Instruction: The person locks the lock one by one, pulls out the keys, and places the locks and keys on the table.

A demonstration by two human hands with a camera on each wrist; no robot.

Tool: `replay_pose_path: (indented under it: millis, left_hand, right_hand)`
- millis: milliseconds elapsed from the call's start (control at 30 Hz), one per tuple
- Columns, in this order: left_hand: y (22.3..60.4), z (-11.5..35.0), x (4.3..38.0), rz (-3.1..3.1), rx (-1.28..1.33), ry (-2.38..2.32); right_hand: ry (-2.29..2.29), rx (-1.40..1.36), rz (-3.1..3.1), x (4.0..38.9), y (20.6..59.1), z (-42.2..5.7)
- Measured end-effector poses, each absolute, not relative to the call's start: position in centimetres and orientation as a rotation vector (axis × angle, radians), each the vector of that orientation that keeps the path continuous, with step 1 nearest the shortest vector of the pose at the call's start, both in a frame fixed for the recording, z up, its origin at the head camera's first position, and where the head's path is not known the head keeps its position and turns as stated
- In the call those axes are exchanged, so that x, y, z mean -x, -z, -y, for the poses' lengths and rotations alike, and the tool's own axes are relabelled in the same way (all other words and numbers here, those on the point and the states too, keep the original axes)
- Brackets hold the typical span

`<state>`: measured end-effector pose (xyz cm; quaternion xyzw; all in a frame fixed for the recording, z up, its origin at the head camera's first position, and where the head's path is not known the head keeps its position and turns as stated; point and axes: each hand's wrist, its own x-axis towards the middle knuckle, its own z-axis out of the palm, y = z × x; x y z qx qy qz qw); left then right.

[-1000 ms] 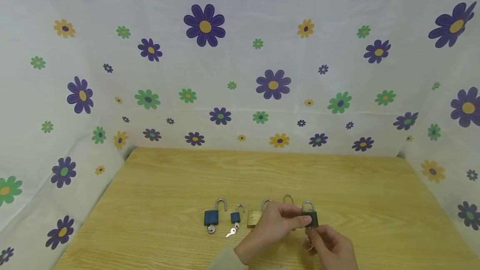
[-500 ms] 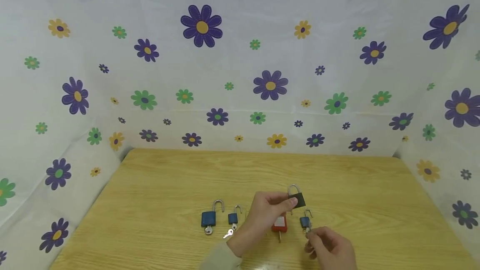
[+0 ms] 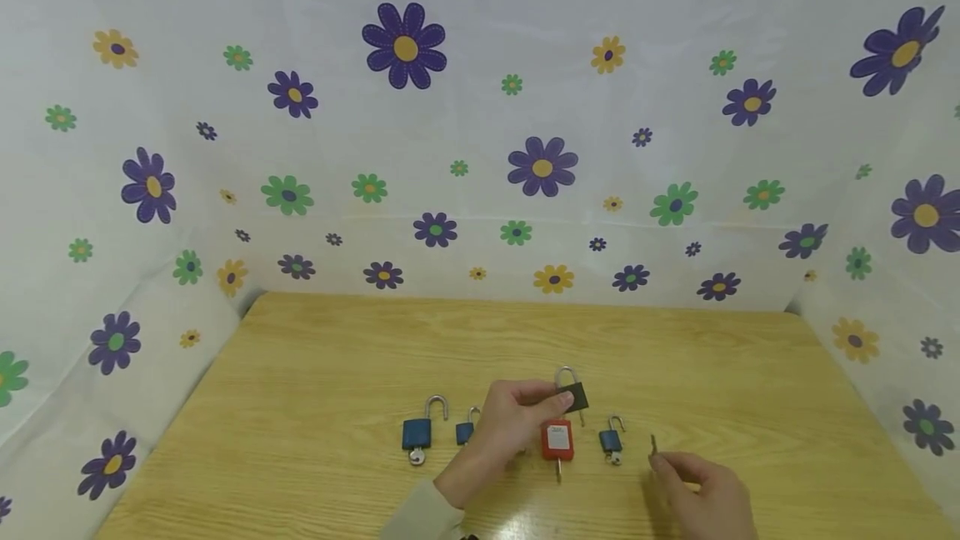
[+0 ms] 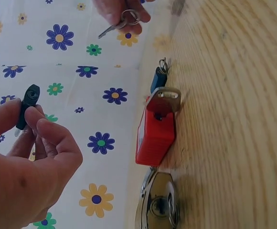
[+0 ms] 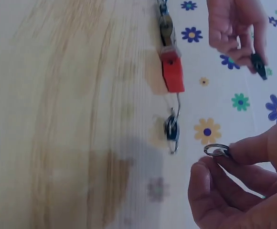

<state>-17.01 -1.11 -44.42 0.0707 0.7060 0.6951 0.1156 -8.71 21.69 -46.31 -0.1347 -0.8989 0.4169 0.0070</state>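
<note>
Blue padlock (image 3: 416,434), on the bench (image 3: 322,357), far left; brass padlock (image 4: 154,194), hidden in the head view, shown by the left wrist view. Left hand (image 3: 504,423) pinching black padlock (image 3: 576,399) clear of the bench; red padlock (image 3: 557,440); small blue padlock (image 3: 610,441); right hand (image 3: 708,497) pinching key (image 3: 653,443), ring (image 5: 208,149) showing only in wrist views.
</note>
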Motion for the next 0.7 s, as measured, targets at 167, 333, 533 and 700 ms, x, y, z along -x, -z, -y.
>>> replay_pose_path:
  millis: [167, 333, 533, 700]
  left_hand:
    - [44.5, 1.8, 17.1, -2.043, -0.233, -2.053]
    - [44.5, 2.1, 17.0, -2.061, -0.206, -2.01]
    - [44.6, 2.4, 17.1, -2.098, -0.167, -1.976]
    - [44.7, 2.5, 17.1, -2.099, -0.143, -1.963]
  right_hand:
    - [-1.229, 0.497, 2.907, 9.3, 46.9, -22.3]
    - [-1.13, 0.528, 2.99, 9.9, 47.3, -22.7]
    - [-1.035, 0.447, 3.088, 10.5, 47.5, -23.5]
    - [-1.033, 0.449, 3.139, 10.5, 47.6, -23.6]
